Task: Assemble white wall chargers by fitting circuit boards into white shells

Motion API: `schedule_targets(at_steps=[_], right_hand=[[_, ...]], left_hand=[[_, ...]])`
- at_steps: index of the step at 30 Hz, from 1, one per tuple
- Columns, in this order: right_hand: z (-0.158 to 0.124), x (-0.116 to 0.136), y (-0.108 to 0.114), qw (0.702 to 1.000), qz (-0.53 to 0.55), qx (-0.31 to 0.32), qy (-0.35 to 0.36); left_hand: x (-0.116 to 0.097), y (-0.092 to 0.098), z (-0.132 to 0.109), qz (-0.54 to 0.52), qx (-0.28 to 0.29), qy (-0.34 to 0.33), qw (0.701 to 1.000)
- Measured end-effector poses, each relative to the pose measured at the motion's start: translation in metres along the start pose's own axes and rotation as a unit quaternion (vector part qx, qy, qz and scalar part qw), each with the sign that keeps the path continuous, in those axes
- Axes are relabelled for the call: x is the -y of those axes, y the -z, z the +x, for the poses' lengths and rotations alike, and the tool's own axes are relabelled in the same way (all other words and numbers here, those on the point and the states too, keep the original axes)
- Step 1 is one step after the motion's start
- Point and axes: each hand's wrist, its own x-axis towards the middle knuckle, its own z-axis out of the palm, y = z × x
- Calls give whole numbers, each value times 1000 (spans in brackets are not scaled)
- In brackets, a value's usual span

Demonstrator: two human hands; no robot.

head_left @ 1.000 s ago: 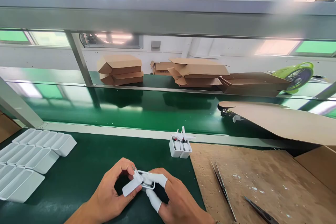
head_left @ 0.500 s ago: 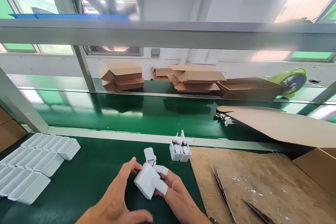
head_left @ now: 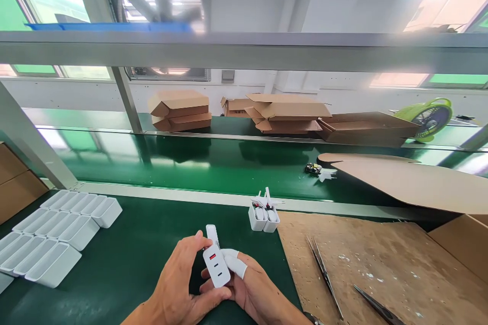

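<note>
A white USB charger [head_left: 217, 265] is between my hands, its port face with one red-orange slot and two small slots turned up toward me. A white flat piece [head_left: 212, 234] sticks up at its far end. My left hand [head_left: 183, 282] grips the charger's left side, index finger at the top and thumb at the bottom. My right hand [head_left: 249, 284], with white finger covers on it, holds the right side from behind. Part of its fingers is hidden by the charger. Beyond them stand two white housings [head_left: 264, 219] with parts poking out of the top.
Rows of white open housings [head_left: 55, 264] lie at left. Tweezers [head_left: 325, 277] and a second dark pair [head_left: 377, 304] rest on a brown board [head_left: 381, 254]. A small circuit assembly [head_left: 319, 170] lies on the green belt [head_left: 229, 167]. Cardboard boxes [head_left: 290, 110] stand behind.
The charger has been turned so its port face shows. My left hand, formerly spread beside it, has closed on it.
</note>
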Motion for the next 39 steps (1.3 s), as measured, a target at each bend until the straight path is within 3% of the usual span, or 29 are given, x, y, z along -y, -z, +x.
schedule_targets(at_steps=[5, 8, 14, 16, 18, 22, 25, 28, 32, 36, 39], right_hand=[[2, -5, 6, 999, -34, -16, 5], [4, -11, 15, 976, -180, -59, 104], [-10, -5, 25, 828, -470, -42, 302], [-19, 7, 27, 784, -502, -86, 354], [-25, 19, 34, 755, -492, -185, 393], [-21, 35, 69, 761, -388, -376, 360], [-9, 33, 99, 769, -339, -446, 309], [0, 29, 116, 775, -339, -450, 286], [2, 26, 118, 779, -353, -440, 275], [-7, 26, 105, 761, -363, -451, 292], [-14, 23, 91, 693, -455, -385, 405]], left_hand=[[0, 2, 2, 6, 15, 4, 1000], [-1, -1, 2, 24, 13, 16, 1000], [14, -16, -6, 16, -1, 114, 993], [23, -20, -3, -20, 12, 149, 989], [31, -22, 5, -53, 21, 191, 980], [37, -34, 37, -108, 62, 244, 962], [33, -55, 62, -150, 96, 236, 955], [28, -81, 78, -182, 118, 234, 948], [30, -101, 79, -198, 137, 237, 941], [43, -92, 68, -206, 130, 242, 939], [51, -78, 62, -177, 147, 227, 946]])
